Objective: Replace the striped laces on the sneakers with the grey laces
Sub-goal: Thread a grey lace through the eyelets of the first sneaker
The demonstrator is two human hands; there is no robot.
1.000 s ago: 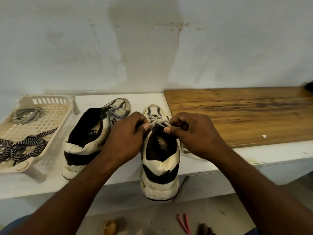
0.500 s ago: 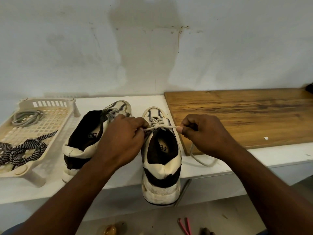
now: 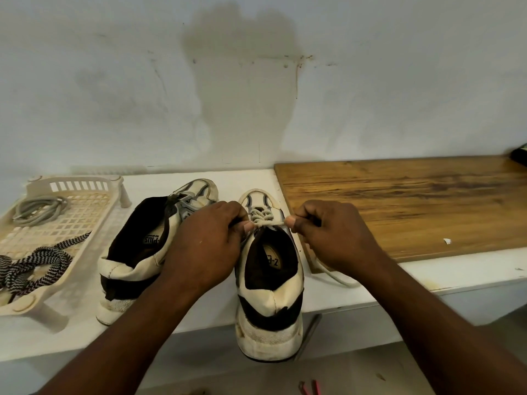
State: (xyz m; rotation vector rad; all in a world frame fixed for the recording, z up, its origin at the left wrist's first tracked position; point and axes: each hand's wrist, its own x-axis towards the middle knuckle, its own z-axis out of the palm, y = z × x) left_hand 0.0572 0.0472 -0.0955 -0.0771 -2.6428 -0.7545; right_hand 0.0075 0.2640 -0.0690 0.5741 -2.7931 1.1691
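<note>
The grey lace [image 3: 266, 222] is stretched taut in a short crosswise line over the top eyelets of the sneaker [image 3: 269, 283]. A crossing or knot sits midway, just above the tongue. The sneaker's long axis runs the other way, toe toward the wall and heel overhanging the shelf [image 3: 427, 276], so the lace lies square across it. The left hand [image 3: 205, 246] pinches one end at the sneaker's left edge, and the right hand [image 3: 333, 235] pinches the other at its right edge. Both are about equally near the knot. The right tail loops down onto the shelf beside the board [image 3: 399, 201]. Tightening likely means pulling straight outward along that crosswise line. The second sneaker [image 3: 134, 252] lies just left, tilted. Farther left, a tray [image 3: 85, 185] holds the striped laces [image 3: 37, 260] and a spare grey lace [image 3: 40, 209].
</note>
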